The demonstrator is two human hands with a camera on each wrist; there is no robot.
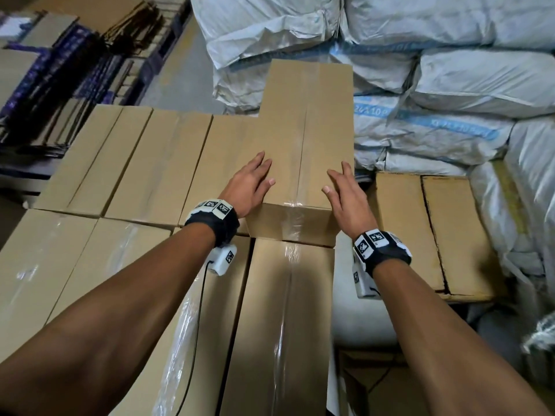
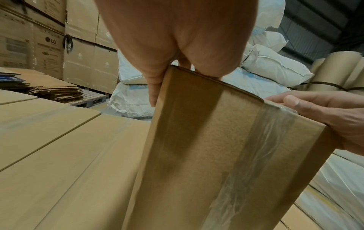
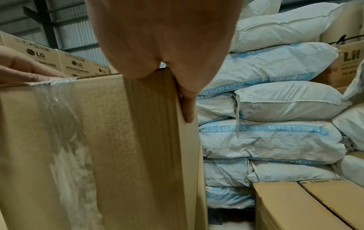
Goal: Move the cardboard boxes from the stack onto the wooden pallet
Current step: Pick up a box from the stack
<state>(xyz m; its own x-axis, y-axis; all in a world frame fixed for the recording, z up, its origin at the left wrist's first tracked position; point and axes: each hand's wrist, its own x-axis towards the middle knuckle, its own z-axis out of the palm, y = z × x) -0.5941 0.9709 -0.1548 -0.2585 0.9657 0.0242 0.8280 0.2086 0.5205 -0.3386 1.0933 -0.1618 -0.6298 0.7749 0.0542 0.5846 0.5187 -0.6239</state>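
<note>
A long brown cardboard box sealed with clear tape (image 1: pixel 303 151) lies on top of the layer of flat brown cardboard boxes (image 1: pixel 126 157), its near end overhanging none of them. The left hand (image 1: pixel 250 187) and right hand (image 1: pixel 345 195) rest at its 2 near top corners, fingers straight, thumbs on top. White woven sacks (image 1: pixel 450 85) crowd the far and right sides; a gap opens beside the right edge.

The scene is lit dimly and evenly from overhead. Glare is thrown off the clear tape (image 1: pixel 292 217) on the cardboard box (image 1: pixel 303 130), and soft arm shadows are cast across the lower cartons. Straight lines are bent at the frame edges. The near palms are blurred in both wrist views.
</note>
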